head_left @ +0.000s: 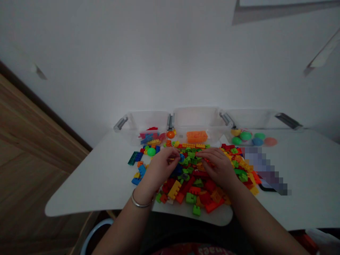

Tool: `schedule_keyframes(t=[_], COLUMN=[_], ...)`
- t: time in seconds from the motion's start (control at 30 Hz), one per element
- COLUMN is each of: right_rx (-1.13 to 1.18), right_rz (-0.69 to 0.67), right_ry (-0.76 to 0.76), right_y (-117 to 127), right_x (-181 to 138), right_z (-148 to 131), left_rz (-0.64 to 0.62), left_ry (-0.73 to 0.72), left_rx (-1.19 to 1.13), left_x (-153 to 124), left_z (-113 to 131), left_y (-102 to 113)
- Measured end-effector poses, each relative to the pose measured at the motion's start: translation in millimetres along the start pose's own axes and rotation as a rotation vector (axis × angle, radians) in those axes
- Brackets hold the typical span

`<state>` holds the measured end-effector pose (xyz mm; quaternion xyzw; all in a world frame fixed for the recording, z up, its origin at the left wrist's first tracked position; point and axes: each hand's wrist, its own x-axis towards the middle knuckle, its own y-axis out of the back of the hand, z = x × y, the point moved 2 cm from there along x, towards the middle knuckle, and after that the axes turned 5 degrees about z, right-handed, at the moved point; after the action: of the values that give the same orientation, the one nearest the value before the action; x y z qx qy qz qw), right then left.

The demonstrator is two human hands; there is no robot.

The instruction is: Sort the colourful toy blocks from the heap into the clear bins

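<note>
A heap of building bricks (187, 184) in red, green, yellow, orange and blue spreads over the white table. Over its left part my left hand (165, 162) is closed, thumb and forefinger pinching a small blue brick (182, 158). My right hand (216, 162) reaches over the right part of the heap, its fingers stretched out and apart above green and red bricks. Its fingertips are near a green brick (191, 155); no held piece shows there. A green ball (151, 152) lies left of the left hand.
Three clear plastic boxes stand along the wall: a left box (132, 122) with red and blue pieces, a middle box (180, 115) with an orange block (197, 136), and a right box (249, 117) with several coloured balls. A pixelated phone-like object (265, 170) lies at the right.
</note>
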<state>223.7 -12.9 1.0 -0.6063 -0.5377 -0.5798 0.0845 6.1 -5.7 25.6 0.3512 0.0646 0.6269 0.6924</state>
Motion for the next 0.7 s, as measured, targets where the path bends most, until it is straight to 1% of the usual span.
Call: schedule_keyframes(t=[0.1,0.23,0.3,0.43,0.57,0.7], right_rx=[-0.016,-0.029,-0.018,-0.003,0.010,0.012], right_rz=[-0.001,0.003,-0.002,0.000,-0.003,-0.018], right_ry=[0.013,0.010,0.005,0.013,0.018,0.019], right_y=[0,2,2,0,-1,0], right_x=[-1,-2,-2,-2,-1,0], right_z=[0,-1,-1,-1,-1,-2], left_rz=[0.003,0.038,0.037,0.042,0.041,0.030], left_ry=[0.012,-0.064,-0.088,-0.098,-0.121,-0.145], left_rx=[-0.009,0.173,0.203,0.193,0.177,0.141], left_x=[0,-2,-3,-3,-2,-3], left_z=[7,19,25,30,30,28], left_y=[-9,-17,-21,-29,-34,-31])
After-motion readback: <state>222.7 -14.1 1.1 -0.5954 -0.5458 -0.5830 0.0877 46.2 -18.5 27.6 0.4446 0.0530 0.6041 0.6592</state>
